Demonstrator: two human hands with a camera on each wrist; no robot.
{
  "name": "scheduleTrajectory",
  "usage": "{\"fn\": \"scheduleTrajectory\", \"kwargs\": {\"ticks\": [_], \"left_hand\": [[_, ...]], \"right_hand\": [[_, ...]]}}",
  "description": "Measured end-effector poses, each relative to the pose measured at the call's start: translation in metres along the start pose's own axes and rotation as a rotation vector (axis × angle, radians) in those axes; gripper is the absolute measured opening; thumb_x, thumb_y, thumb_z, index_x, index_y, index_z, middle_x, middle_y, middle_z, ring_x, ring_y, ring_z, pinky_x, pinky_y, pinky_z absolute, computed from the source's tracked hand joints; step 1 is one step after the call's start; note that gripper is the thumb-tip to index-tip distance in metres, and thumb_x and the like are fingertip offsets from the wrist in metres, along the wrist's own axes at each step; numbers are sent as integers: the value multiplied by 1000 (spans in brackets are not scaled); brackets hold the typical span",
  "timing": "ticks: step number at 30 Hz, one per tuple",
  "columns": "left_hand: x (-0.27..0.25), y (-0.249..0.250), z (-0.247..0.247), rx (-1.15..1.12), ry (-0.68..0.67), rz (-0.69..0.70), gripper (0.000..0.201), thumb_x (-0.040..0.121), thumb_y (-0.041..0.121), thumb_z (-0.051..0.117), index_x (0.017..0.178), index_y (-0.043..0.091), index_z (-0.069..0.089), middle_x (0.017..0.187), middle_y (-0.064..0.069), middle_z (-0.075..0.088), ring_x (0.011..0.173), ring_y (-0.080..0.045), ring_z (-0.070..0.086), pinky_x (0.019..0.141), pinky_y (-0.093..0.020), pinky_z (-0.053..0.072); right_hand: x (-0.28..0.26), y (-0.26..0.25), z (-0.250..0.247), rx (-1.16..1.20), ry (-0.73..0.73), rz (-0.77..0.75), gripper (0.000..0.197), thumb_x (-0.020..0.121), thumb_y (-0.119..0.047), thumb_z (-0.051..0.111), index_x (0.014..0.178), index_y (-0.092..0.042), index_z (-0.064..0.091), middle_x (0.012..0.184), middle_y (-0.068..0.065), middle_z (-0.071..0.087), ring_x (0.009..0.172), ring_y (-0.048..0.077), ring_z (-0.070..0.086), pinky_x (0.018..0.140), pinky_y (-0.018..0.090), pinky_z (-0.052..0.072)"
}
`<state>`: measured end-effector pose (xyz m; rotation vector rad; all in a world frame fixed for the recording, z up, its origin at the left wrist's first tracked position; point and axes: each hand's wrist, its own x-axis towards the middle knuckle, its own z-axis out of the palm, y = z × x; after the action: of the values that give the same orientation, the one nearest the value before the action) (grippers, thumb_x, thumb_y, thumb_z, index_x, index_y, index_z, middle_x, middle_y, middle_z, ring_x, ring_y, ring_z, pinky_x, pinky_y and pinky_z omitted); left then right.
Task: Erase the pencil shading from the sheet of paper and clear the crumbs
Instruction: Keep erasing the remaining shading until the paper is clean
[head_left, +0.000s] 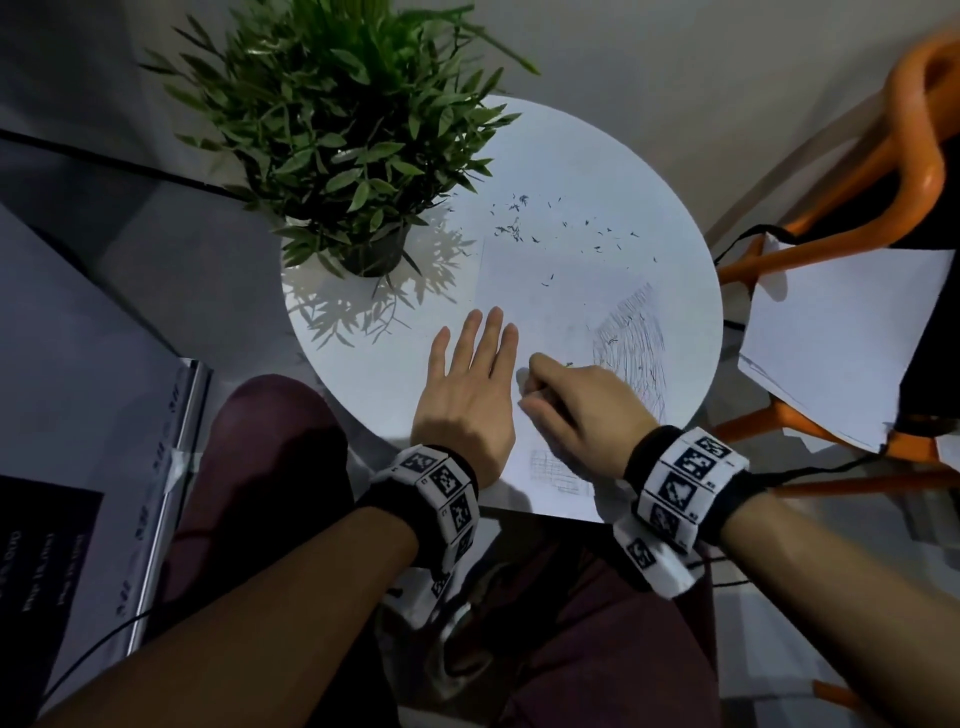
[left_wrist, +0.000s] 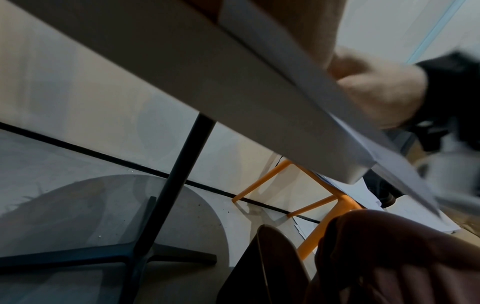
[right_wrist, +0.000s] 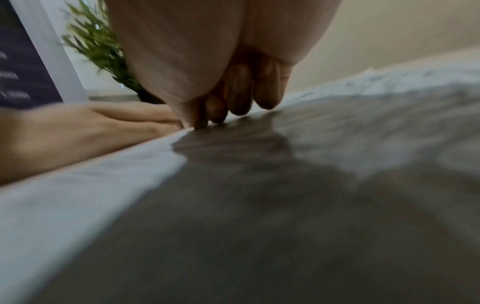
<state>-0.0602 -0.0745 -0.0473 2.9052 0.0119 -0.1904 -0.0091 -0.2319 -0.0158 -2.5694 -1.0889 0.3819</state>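
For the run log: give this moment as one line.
left hand flat on paper | right hand curled, rubbing paper | shading remains | crumbs on table

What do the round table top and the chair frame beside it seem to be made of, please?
Round table top: looks like white painted or laminated board, smooth and matte, with soft leaf shadows and no grain. Chair frame: probably moulded plastic or coated metal, judging by its uniform glossy orange and rounded bends.

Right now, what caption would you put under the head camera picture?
Left hand flat on the paper, right hand rubbing beside the pencil shading, crumbs scattered near the plant.
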Motion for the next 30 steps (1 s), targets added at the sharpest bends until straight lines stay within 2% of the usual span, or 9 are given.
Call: {"fn": "scheduleTrajectory", "kwargs": {"ticks": [3, 6, 11, 15, 17, 21, 23, 27, 30], "left_hand": [[0, 0, 2, 3, 22, 2, 75, 94, 8, 28, 157, 12, -12, 164, -8, -21, 152, -26, -19, 122, -48, -11], [-1, 0, 2, 11, 10, 1, 75, 96, 9, 30, 157, 11, -14, 164, -8, -23, 152, -26, -20, 122, -49, -10], [-2, 1, 2, 3, 22, 2, 72, 93, 11, 18, 156, 8, -15, 164, -10, -22, 152, -26, -19, 123, -48, -10], [-2, 0, 2, 20, 20, 8, 75, 93, 8, 27, 156, 6, -15, 164, -10, -21, 152, -26, -19, 123, -49, -8], [-2, 0, 1, 24, 7, 9, 76, 93, 7, 28, 155, 6, -16, 164, -10, -22, 151, -26, -21, 123, -49, -8], [-1, 0, 1, 0, 20, -1, 70, 95, 11, 21, 155, 5, -16, 164, -10, -21, 151, -24, -21, 123, -48, -10], [-1, -1, 3, 6, 34, 8, 72, 92, 10, 19, 155, 5, -14, 164, -12, -20, 152, -25, -19, 123, -48, -10], [-2, -1, 4, 37, 38, 8, 73, 96, 10, 26, 155, 4, -16, 164, -12, -21, 152, -25, -18, 123, -49, -8], [-1, 1, 5, 38, 58, 0, 70, 97, 12, 23, 154, 3, -17, 164, -13, -20, 152, -25, -17, 123, -49, -5]], "right_hand": [[10, 18, -13, -87, 81, 62, 12, 98, -32, 52, 95, -24, 42, 70, -12, 52, 67, 29, 58, 57, 30, 33], [20, 24, -18, -103, 119, 130, 13, 97, -31, 52, 94, -26, 41, 71, -13, 49, 68, 27, 54, 58, 30, 33], [15, 5, -3, -52, 16, -26, 16, 96, -34, 51, 91, -31, 36, 64, -16, 47, 62, 22, 52, 55, 29, 33], [28, 21, -16, -122, 155, 147, 20, 97, -32, 52, 91, -30, 33, 69, -11, 47, 67, 30, 56, 57, 29, 29], [27, 14, -13, -81, 144, 137, 21, 97, -31, 52, 91, -30, 32, 71, -9, 50, 67, 28, 53, 57, 30, 30], [18, -4, -5, -26, -35, -17, 18, 96, -34, 52, 91, -33, 34, 70, -11, 50, 71, 28, 55, 57, 32, 34], [26, 4, -9, -82, -8, 10, 16, 96, -36, 52, 91, -31, 38, 71, -11, 50, 72, 28, 57, 57, 31, 33], [37, 29, -32, -184, 87, 215, 12, 97, -33, 51, 95, -24, 44, 77, -5, 60, 74, 30, 56, 60, 33, 36], [34, 26, -41, 21, 86, 135, 14, 97, -27, 53, 89, -25, 42, 65, -11, 53, 64, 22, 50, 60, 36, 43]]}}
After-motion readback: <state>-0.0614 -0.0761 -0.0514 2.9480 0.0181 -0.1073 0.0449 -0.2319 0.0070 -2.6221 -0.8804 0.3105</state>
